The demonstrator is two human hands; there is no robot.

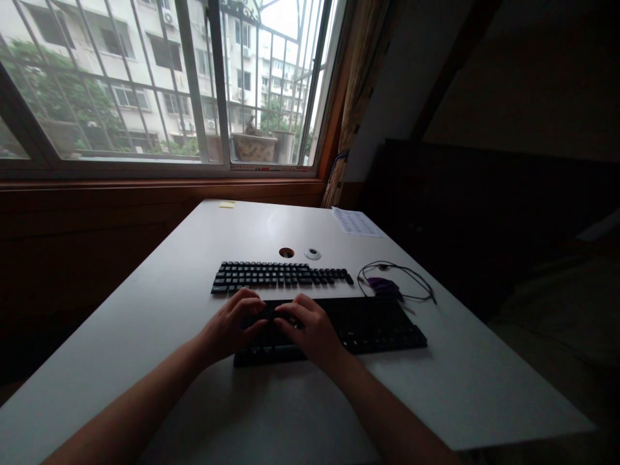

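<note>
A black keyboard [378, 323] lies on the white table in front of me, with many of its key positions looking bare of keycaps. My left hand [237, 320] is over its left part, fingers curled and thumb bent toward them. Close beside it my right hand [310, 326] bends its fingers and thumb down to the same part of the keyboard. The fingertips of both hands nearly meet there; whatever is between them is too dark and small to name. Behind the keyboard, loose black keycaps [271, 274] stand in rows laid out like a keyboard.
A thin black cable [421, 279] loops on the right near a dark purple item [385, 286]. Farther back are a round table hole [287, 252], a white ring-shaped cover [312, 254], printed paper [358, 223] and a yellow note [227, 204]. A barred window [225, 84] is beyond.
</note>
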